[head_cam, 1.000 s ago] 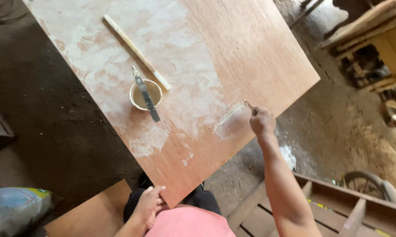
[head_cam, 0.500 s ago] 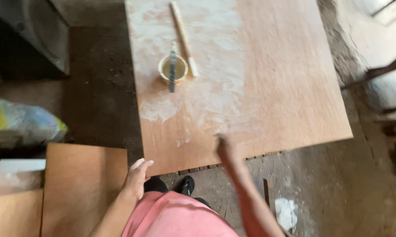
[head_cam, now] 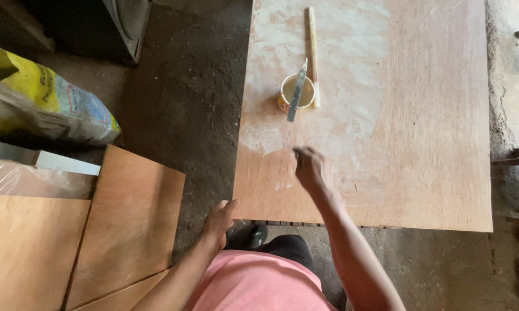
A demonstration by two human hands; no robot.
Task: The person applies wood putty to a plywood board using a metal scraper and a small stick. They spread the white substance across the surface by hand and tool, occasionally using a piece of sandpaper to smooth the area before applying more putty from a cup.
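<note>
Large reddish-brown plywood sheet (head_cam: 420, 132) lying flat and filling the upper right of the view, its left half smeared with patches of whitish filler (head_cam: 259, 138). Right hand (head_cam: 310, 168) out over the near part of the sheet, just past the smeared patch, fingers curled together and seen from behind — whether anything is pinched in them cannot be told. Left hand (head_cam: 219, 222) down at the sheet's near left corner, fingers bent and touching the edge there, holding nothing else.

Farther up the sheet, well beyond the right hand, a small round tin cup (head_cam: 297, 93) standing upright with a pale tan paste inside. Across its rim a narrow metal putty knife (head_cam: 297, 91), tilted, its dark end hanging past the cup toward the hand. Just beside the cup on its right — a long thin pale wooden stick (head_cam: 312, 55) lying flat, touching or nearly touching the rim.

Off the sheet: dark dirt floor (head_cam: 184, 103), smaller brown plywood offcuts (head_cam: 127, 224) at lower left, and a yellow and blue plastic sack (head_cam: 46, 109) at the far left. Pink shirt (head_cam: 254, 285) at the bottom edge.
</note>
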